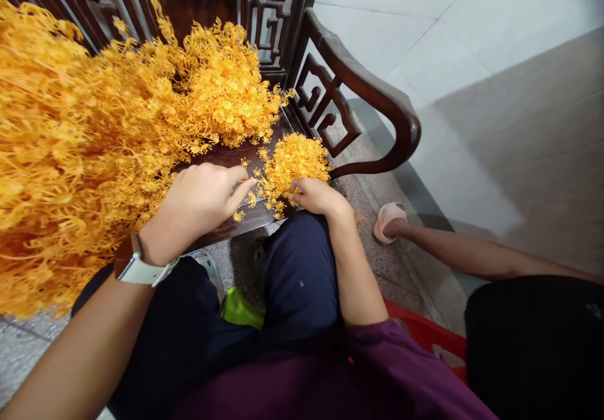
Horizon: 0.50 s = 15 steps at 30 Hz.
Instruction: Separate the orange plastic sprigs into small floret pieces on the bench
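Observation:
A huge heap of orange plastic flower sprigs (85, 143) covers the seat of a dark carved wooden chair (358, 92). A smaller mound of loose orange flower pieces (295, 162) lies at the seat's front edge. My left hand (198, 203), with a white watch at the wrist, rests on the seat with fingers curled and pinched toward a small piece by the mound. My right hand (314, 196) is closed on small orange pieces at the mound's near edge.
The chair's curved armrest (391, 118) rises at the right. Another person's bare leg (472, 256) with a pink slipper (387, 218) stretches across the speckled floor on the right. A red stool (434, 341) and a green object (240, 310) sit under my knees.

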Available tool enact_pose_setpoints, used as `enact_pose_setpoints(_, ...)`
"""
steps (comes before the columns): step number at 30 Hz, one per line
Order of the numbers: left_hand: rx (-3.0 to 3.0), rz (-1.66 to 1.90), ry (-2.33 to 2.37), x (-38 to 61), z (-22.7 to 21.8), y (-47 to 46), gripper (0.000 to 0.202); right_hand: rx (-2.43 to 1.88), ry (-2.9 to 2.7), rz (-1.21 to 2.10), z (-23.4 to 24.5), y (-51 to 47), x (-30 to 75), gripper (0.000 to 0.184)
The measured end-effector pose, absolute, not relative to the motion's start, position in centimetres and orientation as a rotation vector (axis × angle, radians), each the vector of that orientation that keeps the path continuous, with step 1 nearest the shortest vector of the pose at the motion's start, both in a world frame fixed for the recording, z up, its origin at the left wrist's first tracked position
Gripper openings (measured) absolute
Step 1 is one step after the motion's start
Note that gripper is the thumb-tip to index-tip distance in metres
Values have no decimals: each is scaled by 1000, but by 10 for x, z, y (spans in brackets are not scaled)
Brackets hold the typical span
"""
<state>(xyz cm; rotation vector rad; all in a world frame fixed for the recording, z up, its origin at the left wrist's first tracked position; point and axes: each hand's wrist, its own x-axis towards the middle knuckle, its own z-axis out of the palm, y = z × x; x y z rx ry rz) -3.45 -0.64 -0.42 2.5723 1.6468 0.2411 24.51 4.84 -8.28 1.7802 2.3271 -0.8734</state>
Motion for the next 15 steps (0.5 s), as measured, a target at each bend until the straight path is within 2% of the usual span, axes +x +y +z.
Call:
enact_pose_setpoints(4,2571,271,1631,-34,-3,-8,44,1772,2388,-898,-81,48,242,11)
enact_pose_setpoints(6,2516,339,1605,-34,-1,-8,45,1720,2514,-1054,-76,46,238,16)
enact_pose_setpoints(9,2391,516,1526,-33,4,-9,44,1587,2736,-1648,-65,42,227,38)
enact_pose_setpoints(12,2283,680,1468,-31,8,-10,40,1533,2747,-2214,-54,36,215,49)
enact_pose_setpoints(15,2235,753,1457,-29,8,-11,38,1423,2602,-2619,-47,29,205,61)
